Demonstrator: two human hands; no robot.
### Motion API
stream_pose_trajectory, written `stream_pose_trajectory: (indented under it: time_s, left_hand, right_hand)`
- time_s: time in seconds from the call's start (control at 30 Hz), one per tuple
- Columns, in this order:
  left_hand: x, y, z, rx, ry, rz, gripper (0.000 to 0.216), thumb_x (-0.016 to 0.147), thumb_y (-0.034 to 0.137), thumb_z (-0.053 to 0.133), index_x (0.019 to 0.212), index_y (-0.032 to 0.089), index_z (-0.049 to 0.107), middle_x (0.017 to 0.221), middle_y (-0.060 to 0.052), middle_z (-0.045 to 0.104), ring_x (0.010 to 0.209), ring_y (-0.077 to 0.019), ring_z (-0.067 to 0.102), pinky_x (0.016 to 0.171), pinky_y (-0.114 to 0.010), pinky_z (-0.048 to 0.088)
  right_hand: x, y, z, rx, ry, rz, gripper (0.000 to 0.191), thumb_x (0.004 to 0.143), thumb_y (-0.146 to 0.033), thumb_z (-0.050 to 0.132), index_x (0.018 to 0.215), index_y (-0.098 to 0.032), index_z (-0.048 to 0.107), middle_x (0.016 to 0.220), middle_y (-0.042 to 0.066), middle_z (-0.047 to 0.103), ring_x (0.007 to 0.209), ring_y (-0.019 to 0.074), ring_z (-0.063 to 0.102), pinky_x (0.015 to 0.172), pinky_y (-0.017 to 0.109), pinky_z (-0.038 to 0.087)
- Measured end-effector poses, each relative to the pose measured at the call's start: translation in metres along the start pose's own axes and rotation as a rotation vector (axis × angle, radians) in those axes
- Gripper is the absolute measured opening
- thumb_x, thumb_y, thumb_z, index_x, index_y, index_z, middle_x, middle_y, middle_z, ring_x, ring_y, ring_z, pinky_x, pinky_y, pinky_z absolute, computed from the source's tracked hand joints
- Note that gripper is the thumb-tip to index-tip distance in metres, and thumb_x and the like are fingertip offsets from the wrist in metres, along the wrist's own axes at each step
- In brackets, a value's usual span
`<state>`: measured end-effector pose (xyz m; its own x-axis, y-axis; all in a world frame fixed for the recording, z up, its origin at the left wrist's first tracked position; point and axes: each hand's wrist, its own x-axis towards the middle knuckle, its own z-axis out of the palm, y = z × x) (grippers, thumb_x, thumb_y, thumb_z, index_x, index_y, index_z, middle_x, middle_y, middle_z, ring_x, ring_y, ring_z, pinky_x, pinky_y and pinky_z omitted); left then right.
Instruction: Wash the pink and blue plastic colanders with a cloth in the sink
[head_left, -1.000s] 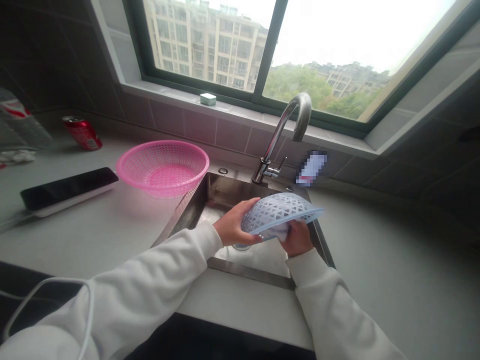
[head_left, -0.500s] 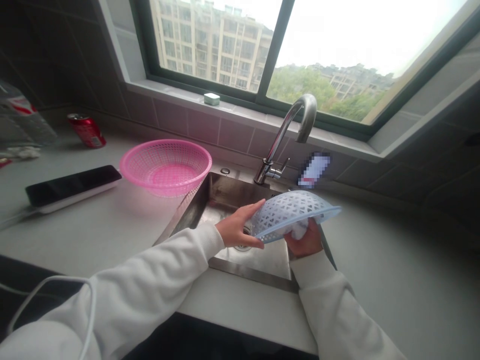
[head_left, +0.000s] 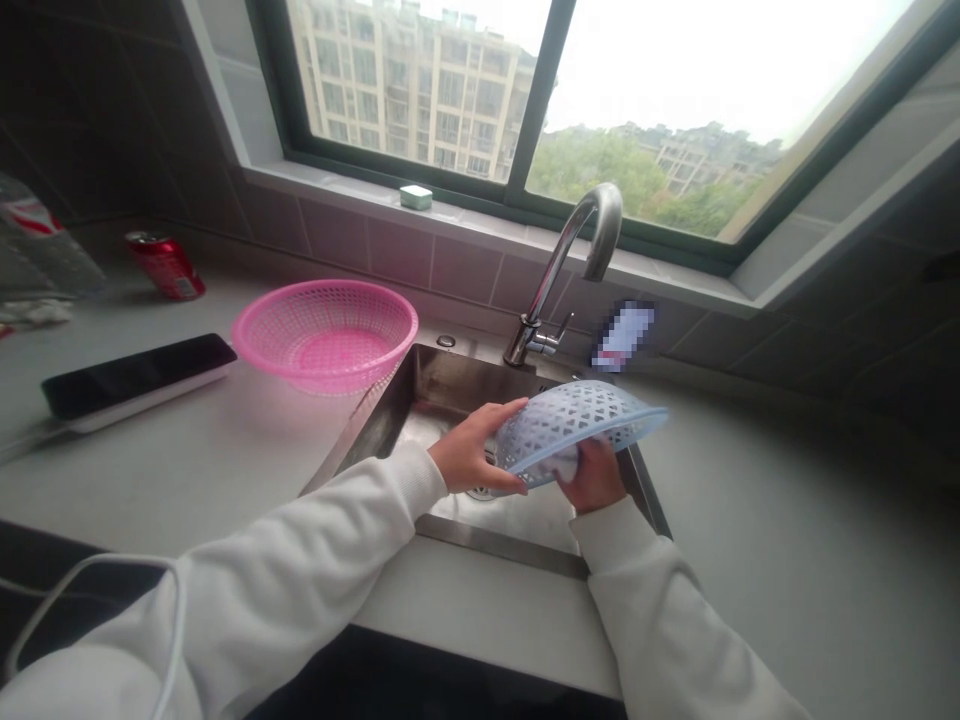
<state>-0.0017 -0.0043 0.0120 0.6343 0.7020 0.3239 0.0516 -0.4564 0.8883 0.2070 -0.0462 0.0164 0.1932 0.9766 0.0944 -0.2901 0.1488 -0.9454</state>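
Observation:
A light blue plastic basket (head_left: 581,415), pierced with small holes, is tilted over the steel sink (head_left: 487,545). My left hand (head_left: 476,450) grips its left rim, with the thumb on the outer wall and the fingers at the lower edge. Under the tilted opening, my right hand (head_left: 596,475) is closed on a white cloth (head_left: 565,463) pressed to the inside of the basket. Part of the cloth and the right fingertips are hidden by the rim and hand.
A chrome faucet (head_left: 559,270) rises behind the sink. On the left counter are a pink basket (head_left: 326,335), a dark-topped flat device (head_left: 142,375), a red can (head_left: 165,265) and a plastic bottle (head_left: 49,240). A small green-white box (head_left: 415,197) rests on the windowsill.
My right hand has moved left along the inside of the basket with the cloth. The left hand keeps its grip, and the whole view has shifted slightly.

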Motion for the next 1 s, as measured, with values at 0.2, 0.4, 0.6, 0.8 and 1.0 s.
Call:
stream_pose_trajectory:
  time_s: [0.2, 0.4, 0.6, 0.8, 1.0]
  left_hand:
    - [-0.003, 0.001, -0.004, 0.011, -0.014, 0.017, 0.122, 0.051, 0.057, 0.09, 0.155, 0.029, 0.031, 0.155, -0.014, 0.033, 0.144, -0.0406, 0.03, 0.122, -0.057, 0.02]
    - [-0.003, 0.002, -0.003, -0.008, -0.062, -0.026, 0.121, 0.055, 0.053, 0.089, 0.156, 0.03, 0.027, 0.153, -0.012, 0.039, 0.141, -0.038, 0.038, 0.12, -0.052, 0.027]
    - [-0.001, 0.002, -0.003, 0.036, -0.017, -0.002, 0.12, 0.05, 0.048, 0.093, 0.154, 0.035, 0.032, 0.147, -0.01, 0.043, 0.138, -0.0389, 0.039, 0.119, -0.055, 0.027]
    - [0.001, -0.001, 0.006, 0.017, -0.005, -0.009, 0.123, 0.05, 0.052, 0.092, 0.155, 0.037, 0.028, 0.146, -0.01, 0.044, 0.137, -0.0379, 0.042, 0.119, -0.053, 0.029]
    - [-0.001, -0.007, 0.003, -0.019, -0.05, -0.031, 0.136, 0.05, 0.051, 0.092, 0.159, 0.028, 0.013, 0.161, -0.016, 0.025, 0.148, -0.0416, 0.025, 0.122, -0.056, 0.018]
  right_hand:
    - [0.0, -0.001, 0.01, 0.09, -0.033, 0.07, 0.039, 0.068, -0.045, 0.075, 0.102, -0.026, 0.07, 0.11, 0.006, 0.076, 0.118, 0.035, 0.064, 0.099, 0.055, 0.054]
    - [-0.002, 0.005, 0.01, 0.019, -0.035, 0.054, 0.041, 0.06, -0.03, 0.082, 0.099, -0.028, 0.07, 0.107, 0.003, 0.076, 0.117, 0.0326, 0.064, 0.104, 0.054, 0.05]
    - [-0.004, -0.005, 0.004, -0.049, 0.016, -0.029, 0.033, 0.059, -0.027, 0.083, 0.089, -0.028, 0.072, 0.106, 0.003, 0.076, 0.125, 0.0341, 0.058, 0.103, 0.052, 0.051]
    - [-0.004, 0.003, 0.012, -0.007, 0.053, 0.03, 0.032, 0.061, -0.031, 0.081, 0.091, -0.027, 0.068, 0.099, 0.003, 0.077, 0.118, 0.0337, 0.063, 0.099, 0.052, 0.053]
    - [0.0, 0.0, 0.002, -0.001, 0.049, -0.021, 0.035, 0.064, -0.024, 0.078, 0.097, -0.028, 0.068, 0.108, 0.002, 0.075, 0.121, 0.0327, 0.062, 0.102, 0.051, 0.052]
